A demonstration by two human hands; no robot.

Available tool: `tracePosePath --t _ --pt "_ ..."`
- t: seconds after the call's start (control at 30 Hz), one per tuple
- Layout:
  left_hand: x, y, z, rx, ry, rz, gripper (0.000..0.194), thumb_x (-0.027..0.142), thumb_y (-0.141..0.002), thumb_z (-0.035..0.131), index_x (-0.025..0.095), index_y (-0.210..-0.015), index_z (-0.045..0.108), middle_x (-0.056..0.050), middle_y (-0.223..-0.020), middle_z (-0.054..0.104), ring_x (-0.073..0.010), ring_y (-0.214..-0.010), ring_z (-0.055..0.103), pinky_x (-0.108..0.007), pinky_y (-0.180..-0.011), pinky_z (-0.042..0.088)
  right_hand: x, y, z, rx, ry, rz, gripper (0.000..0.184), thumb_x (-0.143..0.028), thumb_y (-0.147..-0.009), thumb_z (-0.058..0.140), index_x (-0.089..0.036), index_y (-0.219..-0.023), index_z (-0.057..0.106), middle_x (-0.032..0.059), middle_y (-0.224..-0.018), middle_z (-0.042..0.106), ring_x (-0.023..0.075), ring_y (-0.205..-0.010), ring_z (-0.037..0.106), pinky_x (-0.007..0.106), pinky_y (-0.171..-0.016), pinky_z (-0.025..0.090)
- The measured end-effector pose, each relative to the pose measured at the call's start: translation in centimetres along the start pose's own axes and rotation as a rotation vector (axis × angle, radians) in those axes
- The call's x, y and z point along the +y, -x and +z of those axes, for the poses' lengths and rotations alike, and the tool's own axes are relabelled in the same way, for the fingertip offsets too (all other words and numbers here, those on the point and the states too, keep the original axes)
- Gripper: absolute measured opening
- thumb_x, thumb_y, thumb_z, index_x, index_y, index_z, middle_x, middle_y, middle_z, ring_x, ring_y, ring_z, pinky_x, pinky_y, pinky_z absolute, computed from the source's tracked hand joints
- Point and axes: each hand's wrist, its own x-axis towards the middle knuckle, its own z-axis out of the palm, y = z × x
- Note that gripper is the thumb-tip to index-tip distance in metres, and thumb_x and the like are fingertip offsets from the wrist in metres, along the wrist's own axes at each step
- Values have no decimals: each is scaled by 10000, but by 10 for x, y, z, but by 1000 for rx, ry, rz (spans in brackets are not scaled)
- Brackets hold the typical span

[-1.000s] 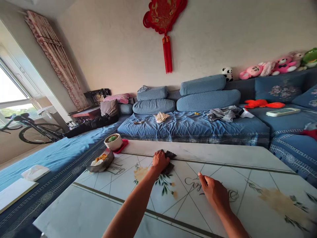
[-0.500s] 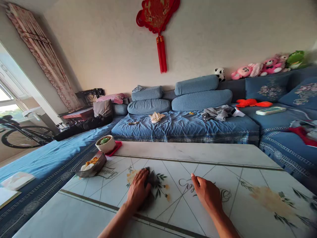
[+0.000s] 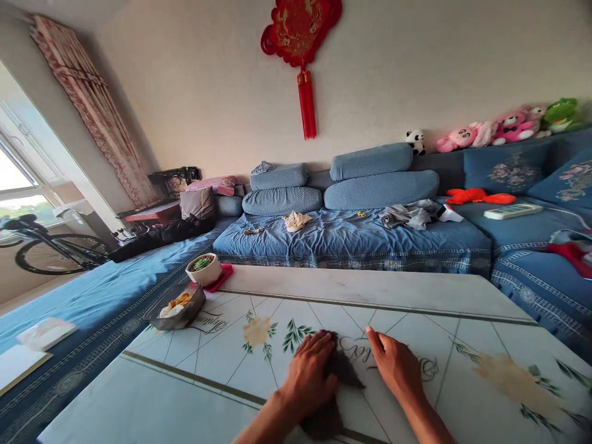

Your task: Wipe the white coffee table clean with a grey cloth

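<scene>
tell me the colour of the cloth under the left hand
Dark grey, nearly black cloth, under the left hand; head view.

Blue-draped sofa [image 3: 351,243], pale wall [image 3: 198,80], pink curtain [image 3: 87,105], bright window [image 3: 18,179] at left

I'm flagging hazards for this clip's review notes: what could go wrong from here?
The glass dish of food sits close to the edge of the table, so a wide sweep that way might knock it off. The left hand lies flat on the dark cloth, whose loose corner could fold or slip from under the palm. The right hand is close by, so the two might bump.
</scene>
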Motion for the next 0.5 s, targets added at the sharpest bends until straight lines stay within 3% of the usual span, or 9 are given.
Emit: tracePosePath --t 0.07,0.17,0.23,0.3,0.4,0.5 --pt "-21 -5 -23 9 -57 -130 812 281 -858 637 196 -1665 662 -94 -1789 521 -329 -1711 440 -561 -1475 270 -1 0 1 2 17 3 548 -497 -1255 457 -229 -890 766 101 -909 813 283 -915 786 334 -713 337" --pt "-33 -58 -46 57 -168 -302 750 296 -949 584 112 -1675 629 -153 -1793 509 -332 -1725 414 -535 -1479 244 1 -2 6 30 22 4 567 -510 -1243 447 -241 -860 767 103 -865 800 268 -853 774 327 -680 331" --pt "-23 -97 -44 75 -190 -319 737 304 -965 589 101 -1673 619 -178 -1786 515 -344 -1720 420 -549 -1473 238 4 -5 11 60 13 -24 562 -495 -1222 450 -239 -836 767 115 -840 790 263 -810 763 332 -667 335" --pt "-6 -117 -33 63 -157 -257 744 314 -947 623 112 -1664 627 -188 -1786 513 -357 -1717 423 -575 -1472 230 9 -7 15 75 -18 -45 553 -494 -1195 444 -237 -817 755 130 -834 784 273 -790 757 345 -672 346" --pt "12 -93 -16 12 -48 -75 779 353 -901 676 163 -1655 645 -161 -1797 507 -370 -1718 418 -609 -1475 221 18 -10 18 69 -122 -32 576 -569 -1142 396 -257 -780 716 143 -823 776 303 -793 751 371 -709 384" --pt "1 -16 -16 -23 54 47 840 367 -849 705 268 -1680 629 -90 -1809 505 -361 -1718 422 -631 -1468 244 26 -13 18 48 -216 -20 643 -697 -1065 336 -289 -721 695 151 -790 762 326 -759 732 397 -706 429"
